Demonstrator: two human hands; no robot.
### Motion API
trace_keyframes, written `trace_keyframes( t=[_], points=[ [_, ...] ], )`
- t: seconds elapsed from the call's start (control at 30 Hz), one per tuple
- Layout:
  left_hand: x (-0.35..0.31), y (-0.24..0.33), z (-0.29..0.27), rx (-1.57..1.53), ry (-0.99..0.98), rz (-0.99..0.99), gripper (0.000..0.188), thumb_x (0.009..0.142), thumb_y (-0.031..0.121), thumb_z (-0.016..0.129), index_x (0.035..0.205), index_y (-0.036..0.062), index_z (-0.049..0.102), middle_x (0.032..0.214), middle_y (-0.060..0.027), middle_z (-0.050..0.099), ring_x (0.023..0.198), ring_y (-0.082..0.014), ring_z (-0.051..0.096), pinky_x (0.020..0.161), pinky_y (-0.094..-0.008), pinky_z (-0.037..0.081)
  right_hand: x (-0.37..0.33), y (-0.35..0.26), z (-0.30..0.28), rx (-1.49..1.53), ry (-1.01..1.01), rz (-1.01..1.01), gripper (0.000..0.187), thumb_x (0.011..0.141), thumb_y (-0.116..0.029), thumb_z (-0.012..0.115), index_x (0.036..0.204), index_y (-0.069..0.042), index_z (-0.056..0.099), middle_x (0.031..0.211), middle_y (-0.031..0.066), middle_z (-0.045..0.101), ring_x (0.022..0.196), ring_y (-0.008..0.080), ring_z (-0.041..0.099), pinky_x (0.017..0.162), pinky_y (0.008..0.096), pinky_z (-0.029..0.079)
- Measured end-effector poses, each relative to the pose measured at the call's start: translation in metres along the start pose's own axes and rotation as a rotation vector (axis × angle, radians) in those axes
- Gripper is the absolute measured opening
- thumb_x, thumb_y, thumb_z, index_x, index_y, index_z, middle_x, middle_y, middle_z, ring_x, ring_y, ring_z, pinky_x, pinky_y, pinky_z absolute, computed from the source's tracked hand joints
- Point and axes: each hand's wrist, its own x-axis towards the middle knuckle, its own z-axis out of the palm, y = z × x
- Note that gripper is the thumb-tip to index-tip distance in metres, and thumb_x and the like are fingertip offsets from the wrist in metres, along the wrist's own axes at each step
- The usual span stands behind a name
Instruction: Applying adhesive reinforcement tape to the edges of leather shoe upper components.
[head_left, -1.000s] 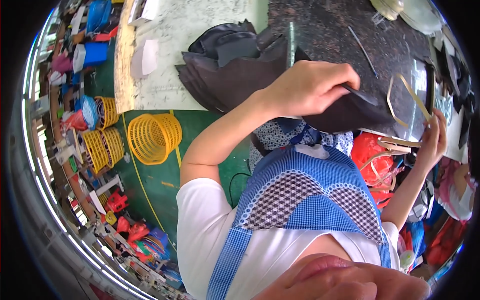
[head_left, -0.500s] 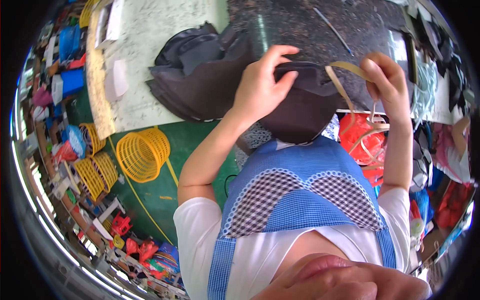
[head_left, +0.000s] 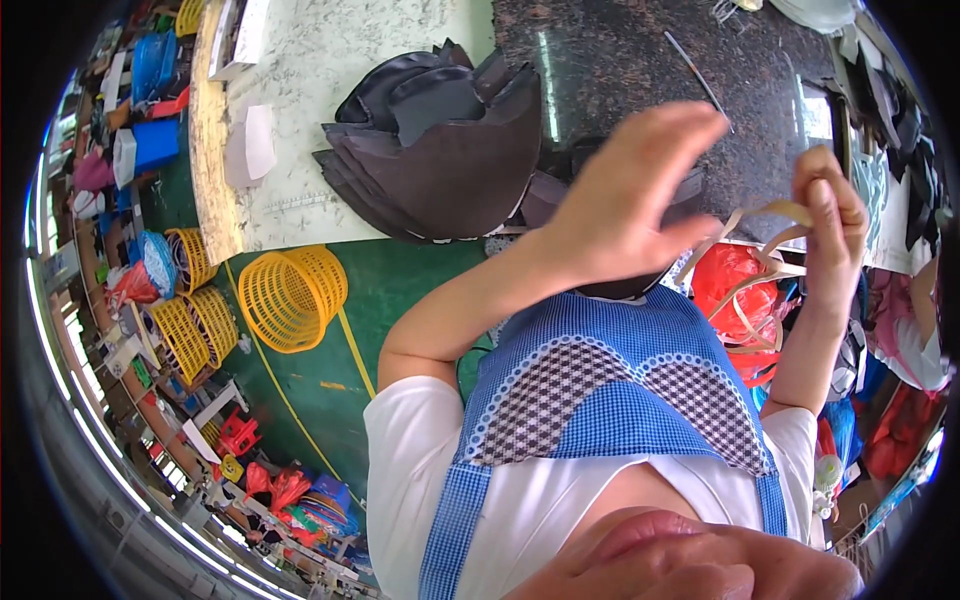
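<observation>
My right hand is closed on a narrow tan strip, whose loops dangle below and left of the fingers. My left hand, slightly blurred, is raised over the table edge with fingers stretched and thumb apart, nothing in it. Its thumb tip comes close to the loose strip; contact cannot be told. Beneath that hand lies a dark curved sheet piece, largely covered by the hand and forearm. To the left, a stack of similar dark brown and black cut pieces sits on the table, layered with jagged upper edges.
A thin pen-like stick lies on the dark speckled tabletop. A white scrap rests on the pale board at left. Yellow baskets stand on the green floor. Below the table's right edge hangs a red plastic bag.
My left hand has left the dark piece and swung right toward the strip. My right hand has shifted slightly right and down, still gripping the strip. The view has shifted a little.
</observation>
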Motion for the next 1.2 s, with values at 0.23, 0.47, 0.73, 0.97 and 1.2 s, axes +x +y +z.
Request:
trace_keyframes(
  t=[0.23, 0.47, 0.73, 0.97, 1.2],
  points=[
    [-0.02, -0.013, 0.006, 0.064, -0.33, -0.071, 0.031, 0.084, 0.016, 0.076, 0.11, 0.006, 0.062, 0.111, -0.0157, 0.063, 0.109, -0.0347, 0.061, 0.095, -0.0444, 0.048, 0.004, 0.0, 0.037, 0.676, -0.462, 0.246, 0.046, 0.103, -0.043, 0.056, 0.072, -0.012, 0.042, 0.074, 0.0133, 0.063, 0.044, 0.0032, 0.037, 0.042, 0.0201, 0.027],
    [-0.03, -0.041, -0.024, 0.466, -0.06, -0.112, 0.032, 0.087, 0.016, 0.074, 0.115, 0.0036, 0.065, 0.11, -0.0105, 0.068, 0.116, -0.0342, 0.061, 0.1, -0.0437, 0.049, 0.012, 0.009, 0.017, 0.42, -0.263, 0.266, 0.033, 0.102, -0.033, 0.059, 0.099, -0.001, 0.062, 0.086, 0.0076, 0.065, 0.058, 0.0041, 0.049, 0.045, 0.0171, 0.025],
    [-0.028, -0.034, -0.006, -0.024, 0.027, -0.211, 0.04, 0.083, 0.0, 0.077, 0.121, 0.0055, 0.063, 0.103, -0.0096, 0.07, 0.094, -0.0204, 0.071, 0.078, -0.0324, 0.058, 0.01, 0.013, 0.012, 0.376, -0.303, 0.27, 0.014, 0.096, -0.011, 0.067, 0.103, 0.0, 0.072, 0.091, 0.007, 0.07, 0.076, 0.0102, 0.064, 0.065, 0.0216, 0.049],
    [-0.034, -0.029, -0.017, -0.105, 0.09, -0.461, 0.078, 0.081, 0.001, 0.077, 0.147, 0.0099, 0.036, 0.096, -0.0148, 0.073, 0.086, -0.0284, 0.075, 0.074, -0.0363, 0.059, 0.031, 0.009, 0.075, 0.11, -0.586, 0.305, 0.016, 0.092, -0.008, 0.071, 0.104, 0.002, 0.074, 0.092, 0.0058, 0.071, 0.082, 0.0134, 0.066, 0.073, 0.0273, 0.052],
    [-0.036, -0.02, -0.028, -0.262, -0.076, -0.486, 0.083, 0.086, -0.015, 0.051, 0.158, 0.0112, 0.02, 0.131, -0.0224, 0.062, 0.109, -0.0199, 0.067, 0.092, -0.0296, 0.054, 0.036, 0.028, 0.087, -0.066, -0.624, -0.053, 0.014, 0.093, -0.009, 0.071, 0.102, 0.0, 0.075, 0.087, 0.0024, 0.067, 0.073, 0.0075, 0.059, 0.063, 0.025, 0.045]
  ],
)
